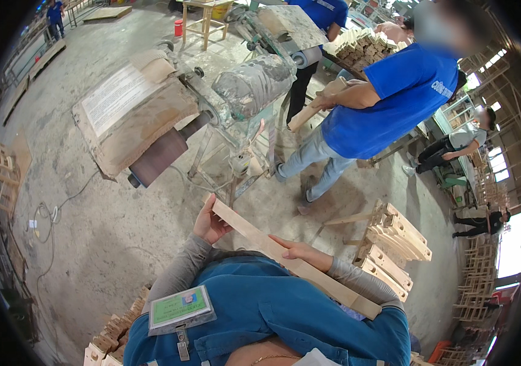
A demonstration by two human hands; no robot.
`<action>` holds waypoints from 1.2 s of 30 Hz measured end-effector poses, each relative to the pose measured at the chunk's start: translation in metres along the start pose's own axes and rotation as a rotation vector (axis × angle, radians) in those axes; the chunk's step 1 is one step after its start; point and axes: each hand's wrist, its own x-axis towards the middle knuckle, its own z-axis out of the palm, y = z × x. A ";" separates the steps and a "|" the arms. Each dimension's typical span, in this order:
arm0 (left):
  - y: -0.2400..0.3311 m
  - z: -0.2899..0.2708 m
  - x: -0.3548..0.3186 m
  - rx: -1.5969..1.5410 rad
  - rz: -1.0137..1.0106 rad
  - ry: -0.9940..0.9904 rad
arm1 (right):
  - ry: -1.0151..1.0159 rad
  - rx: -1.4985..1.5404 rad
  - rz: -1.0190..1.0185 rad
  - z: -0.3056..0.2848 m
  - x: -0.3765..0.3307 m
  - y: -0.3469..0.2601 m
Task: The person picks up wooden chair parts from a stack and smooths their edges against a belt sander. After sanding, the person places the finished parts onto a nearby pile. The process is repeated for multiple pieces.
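A long, pale wooden board (254, 235) slants across the front of my body, its left end farther from me and its right end down by my right forearm. My left hand (210, 222) grips it close to the left end, fingers closed around the edge. Near the board's middle, my right hand (304, 251) is closed on it, thumb along the upper face; the fingers beneath are partly hidden. Ahead to the left, apart from the board, is a belt sander's dark belt-covered roller (160, 155) beside a dusty brown padded cover (144, 116).
A co-worker in a blue shirt (388, 100) stands ahead right, holding a wooden piece (315, 108). Shaped wooden parts (395, 235) are stacked at my right, others (111, 335) at lower left. A cable (47, 250) lies on the concrete floor. Other people work farther off.
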 end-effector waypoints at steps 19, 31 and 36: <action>0.002 -0.009 0.014 -0.080 -0.016 -0.043 | -0.057 -0.107 -0.068 -0.013 0.010 -0.002; 0.033 0.002 -0.028 -0.110 0.156 0.024 | -0.231 0.808 0.290 -0.007 0.050 -0.010; 0.054 -0.011 -0.031 -0.084 0.250 -0.034 | -0.167 0.651 0.262 0.015 0.078 -0.055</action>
